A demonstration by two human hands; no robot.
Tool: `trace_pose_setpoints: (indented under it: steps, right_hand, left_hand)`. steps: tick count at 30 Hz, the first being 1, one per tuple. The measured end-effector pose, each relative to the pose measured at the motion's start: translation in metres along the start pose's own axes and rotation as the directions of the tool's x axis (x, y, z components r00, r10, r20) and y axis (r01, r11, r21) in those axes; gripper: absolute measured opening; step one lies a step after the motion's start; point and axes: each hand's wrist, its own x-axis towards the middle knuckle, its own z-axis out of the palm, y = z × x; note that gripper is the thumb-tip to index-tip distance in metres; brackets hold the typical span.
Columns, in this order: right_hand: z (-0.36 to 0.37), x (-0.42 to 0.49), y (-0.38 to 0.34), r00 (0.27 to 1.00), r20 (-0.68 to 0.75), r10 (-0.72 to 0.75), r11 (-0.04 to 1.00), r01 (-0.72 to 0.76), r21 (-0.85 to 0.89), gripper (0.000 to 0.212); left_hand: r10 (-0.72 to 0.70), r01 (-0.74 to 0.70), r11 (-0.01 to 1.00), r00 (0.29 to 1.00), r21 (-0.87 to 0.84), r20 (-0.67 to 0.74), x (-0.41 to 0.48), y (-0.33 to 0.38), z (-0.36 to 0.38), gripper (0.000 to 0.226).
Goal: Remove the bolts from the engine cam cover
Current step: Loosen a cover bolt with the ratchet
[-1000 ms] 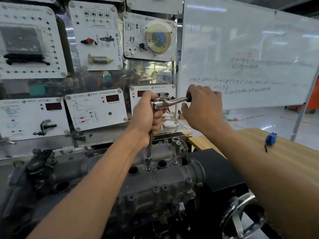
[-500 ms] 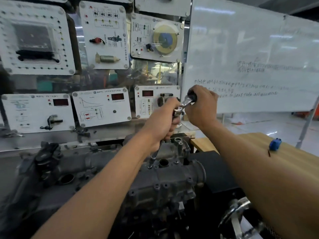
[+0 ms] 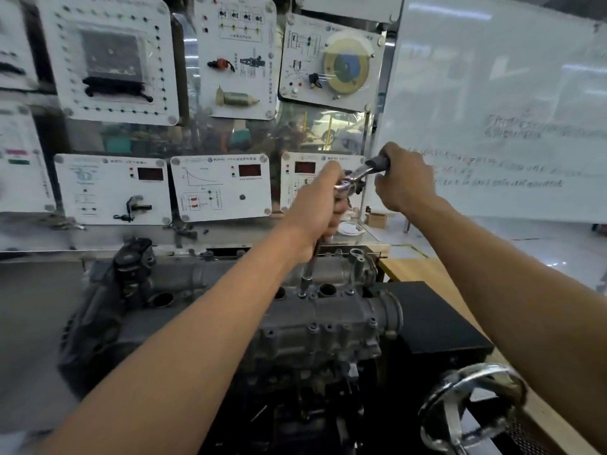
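Note:
A grey engine cam cover [image 3: 331, 323] with several small bolts along its edge sits low in the middle of the head view. A chrome ratchet wrench [image 3: 356, 177] stands over it on a long extension bar [image 3: 308, 270], whose socket rests on a bolt [image 3: 301, 294] between two round plug holes. My left hand [image 3: 317, 208] is wrapped around the ratchet head and the top of the extension. My right hand [image 3: 402, 178] grips the black handle end, up and to the right.
White instrument panels [image 3: 220, 187] line the wall behind the engine, and a whiteboard [image 3: 492, 110] stands at the right. A chrome handwheel [image 3: 473, 405] sits at the lower right by a black box [image 3: 437, 316]. A wooden table [image 3: 420, 270] runs along the right.
The ratchet handle has swung from lying nearly level to pointing up and to the right, with my right hand following it. My left hand stays on the ratchet head. The view has shifted slightly.

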Motion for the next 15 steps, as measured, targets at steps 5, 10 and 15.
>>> trace_pose_setpoints:
  steps: [5,10,15]
  right_hand:
    - [-0.006,-0.013,0.028,0.970,-0.143,-0.198,0.979,0.187,-0.087,0.024]
    - [-0.081,-0.084,0.086,0.952,-0.167,-0.257,0.960,0.231,-0.160,0.037]
    - [-0.154,-0.147,0.197,0.971,-0.166,0.170,0.975,-0.190,-0.114,0.055]
  left_hand:
    - [0.047,-0.041,0.990,0.998,0.137,-0.040,-0.006,0.007,0.036,0.040]
    - [0.141,-0.147,0.985,0.988,0.089,0.069,-0.013,0.036,0.097,0.047]
    - [0.287,-0.337,0.940,0.856,0.045,0.429,-0.019,0.040,0.207,0.047]
